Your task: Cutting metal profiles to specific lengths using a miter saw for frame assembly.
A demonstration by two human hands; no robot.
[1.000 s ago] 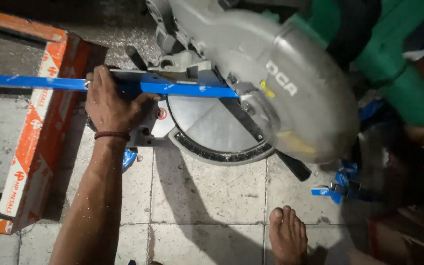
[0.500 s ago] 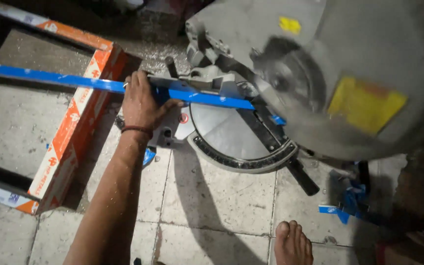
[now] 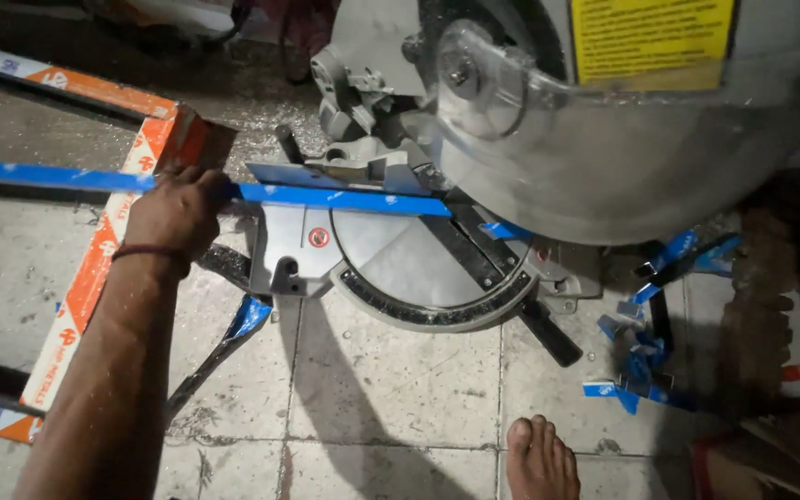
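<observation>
My left hand (image 3: 176,211) grips a long blue-wrapped metal bar (image 3: 344,198) and presses it against the fence of a grey mitre saw (image 3: 400,259) that stands on the tiled floor. The bar runs from the far left edge to the saw's slot. The saw's big blade guard (image 3: 622,139) with a yellow label hangs over the right part of the table. A dark cord band circles my left wrist. My right hand is out of view.
An orange-and-white wrapped frame (image 3: 94,268) lies on the floor at the left. Several short blue-wrapped offcuts (image 3: 645,352) lie at the right of the saw. My bare foot (image 3: 541,460) is at the bottom. A dark bar (image 3: 219,347) lies under my forearm.
The view has come closer and the saw head now fills the upper right. My left hand has stayed on the blue bar against the fence.
</observation>
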